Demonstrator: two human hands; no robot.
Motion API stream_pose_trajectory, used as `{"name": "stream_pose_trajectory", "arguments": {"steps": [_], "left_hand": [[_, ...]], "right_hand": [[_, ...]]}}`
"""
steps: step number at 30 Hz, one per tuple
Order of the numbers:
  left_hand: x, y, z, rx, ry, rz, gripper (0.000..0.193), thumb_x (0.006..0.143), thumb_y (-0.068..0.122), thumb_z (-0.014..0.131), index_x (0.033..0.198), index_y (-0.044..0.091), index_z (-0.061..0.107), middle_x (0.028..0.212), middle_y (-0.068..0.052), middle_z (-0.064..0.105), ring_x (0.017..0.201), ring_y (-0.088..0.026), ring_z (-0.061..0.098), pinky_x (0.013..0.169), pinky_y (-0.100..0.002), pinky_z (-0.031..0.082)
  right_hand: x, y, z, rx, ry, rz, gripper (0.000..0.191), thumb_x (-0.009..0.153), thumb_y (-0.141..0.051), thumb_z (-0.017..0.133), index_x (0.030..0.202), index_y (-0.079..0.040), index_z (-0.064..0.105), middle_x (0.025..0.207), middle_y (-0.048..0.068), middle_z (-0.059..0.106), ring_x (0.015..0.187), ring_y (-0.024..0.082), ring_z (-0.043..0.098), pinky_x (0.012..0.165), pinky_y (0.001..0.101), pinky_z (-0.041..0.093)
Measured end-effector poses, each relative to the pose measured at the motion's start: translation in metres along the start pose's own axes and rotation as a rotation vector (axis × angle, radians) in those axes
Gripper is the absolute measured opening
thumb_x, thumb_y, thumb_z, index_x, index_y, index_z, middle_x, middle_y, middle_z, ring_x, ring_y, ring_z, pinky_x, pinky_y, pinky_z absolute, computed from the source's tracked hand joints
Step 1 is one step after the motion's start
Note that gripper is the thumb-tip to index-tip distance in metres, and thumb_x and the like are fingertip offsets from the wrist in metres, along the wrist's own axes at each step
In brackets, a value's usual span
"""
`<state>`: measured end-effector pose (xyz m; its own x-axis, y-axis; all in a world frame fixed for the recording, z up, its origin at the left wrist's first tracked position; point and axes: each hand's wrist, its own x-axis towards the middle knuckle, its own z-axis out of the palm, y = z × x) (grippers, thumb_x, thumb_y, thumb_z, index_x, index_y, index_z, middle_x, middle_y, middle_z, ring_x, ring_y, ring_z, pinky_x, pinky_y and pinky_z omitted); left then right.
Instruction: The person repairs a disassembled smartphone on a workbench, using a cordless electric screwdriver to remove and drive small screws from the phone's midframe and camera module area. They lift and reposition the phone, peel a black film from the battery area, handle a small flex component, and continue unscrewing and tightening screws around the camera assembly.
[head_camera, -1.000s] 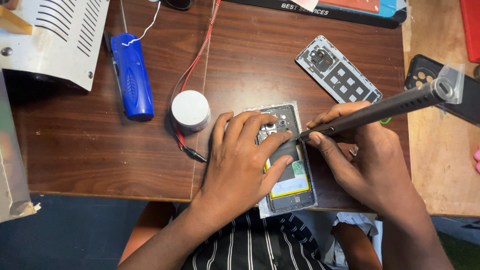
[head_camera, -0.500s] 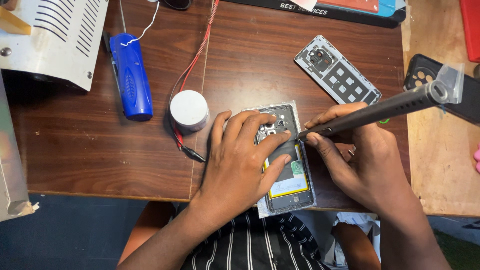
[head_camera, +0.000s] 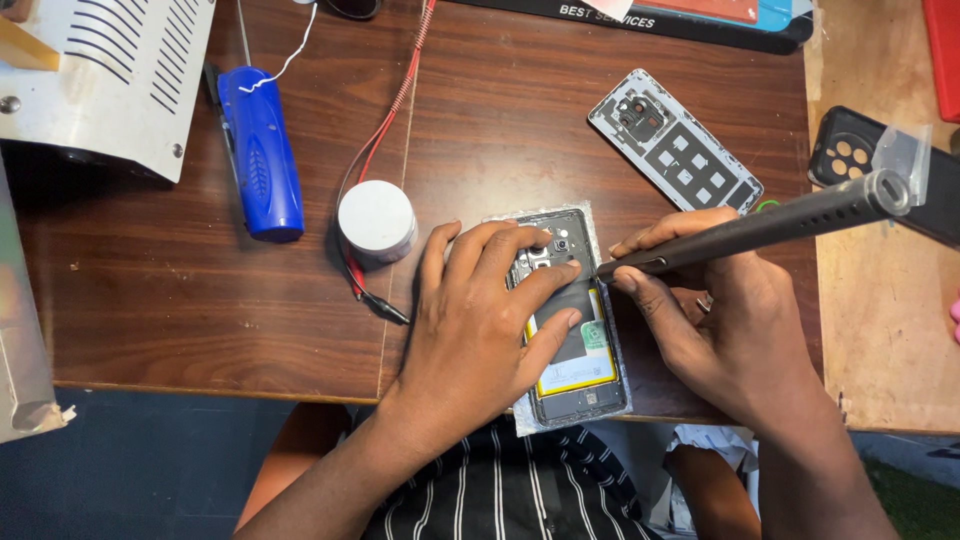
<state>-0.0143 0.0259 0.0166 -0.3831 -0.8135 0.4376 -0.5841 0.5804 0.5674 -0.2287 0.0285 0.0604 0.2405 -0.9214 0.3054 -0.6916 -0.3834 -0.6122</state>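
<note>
An opened phone (head_camera: 585, 350) lies face down near the front edge of the brown wooden table (head_camera: 200, 300), its yellow-labelled battery and circuit board exposed. My left hand (head_camera: 480, 320) rests flat on it, fingers spread over the upper half, pressing it down. My right hand (head_camera: 720, 320) grips a long dark screwdriver (head_camera: 780, 225) like a pen. The tip touches the phone's right edge near the camera area.
The removed grey inner frame (head_camera: 675, 140) lies behind the phone. A white round container (head_camera: 377, 220), red and black wires with a clip (head_camera: 380, 300), and a blue tool (head_camera: 260, 150) lie left. A vented white metal box (head_camera: 110, 70) stands at the back left. A black phone case (head_camera: 850, 150) lies right.
None of the objects has shifted. My right hand and the screwdriver have barely moved; the tip stays at the phone's right edge.
</note>
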Motion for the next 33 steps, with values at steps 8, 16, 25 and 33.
{"name": "stream_pose_trajectory", "arguments": {"steps": [8,16,25,33], "left_hand": [[-0.0013,-0.0005,0.0024,0.038,-0.008,0.0,0.033,0.09,0.031,0.076,0.117,0.013,0.075,0.127,-0.011,0.061,0.127,-0.03,0.052,0.115,-0.058,0.031],[-0.0011,0.0007,0.0076,0.238,-0.042,0.078,0.041,0.086,0.027,0.075,0.126,0.019,0.071,0.132,-0.015,0.057,0.135,-0.035,0.046,0.117,-0.065,0.026],[0.0047,-0.0034,0.0065,0.243,-0.059,0.116,0.04,0.084,0.027,0.077,0.123,0.018,0.072,0.134,-0.014,0.055,0.138,-0.035,0.044,0.117,-0.066,0.027],[0.0031,-0.0024,0.006,0.268,-0.075,0.131,0.039,0.086,0.027,0.075,0.124,0.017,0.071,0.133,-0.015,0.056,0.137,-0.036,0.044,0.116,-0.066,0.027]], "right_hand": [[-0.0001,0.0003,0.0005,-0.025,-0.001,-0.012,0.03,0.09,-0.001,0.078,0.113,0.0,0.059,0.108,0.012,0.068,0.095,0.022,0.076,0.067,0.0292,0.061],[-0.0002,0.0038,0.0018,0.012,0.007,0.022,0.03,0.092,-0.001,0.077,0.115,0.0,0.059,0.108,0.01,0.069,0.098,0.022,0.077,0.075,0.03,0.064],[0.0005,0.0028,0.0006,-0.041,-0.004,-0.002,0.026,0.089,-0.002,0.08,0.109,-0.001,0.062,0.103,0.009,0.07,0.081,0.019,0.073,0.062,0.0305,0.054],[-0.0016,0.0032,0.001,-0.002,-0.002,-0.006,0.024,0.09,0.0,0.077,0.109,-0.001,0.062,0.106,0.01,0.07,0.091,0.019,0.075,0.069,0.0285,0.058]]}}
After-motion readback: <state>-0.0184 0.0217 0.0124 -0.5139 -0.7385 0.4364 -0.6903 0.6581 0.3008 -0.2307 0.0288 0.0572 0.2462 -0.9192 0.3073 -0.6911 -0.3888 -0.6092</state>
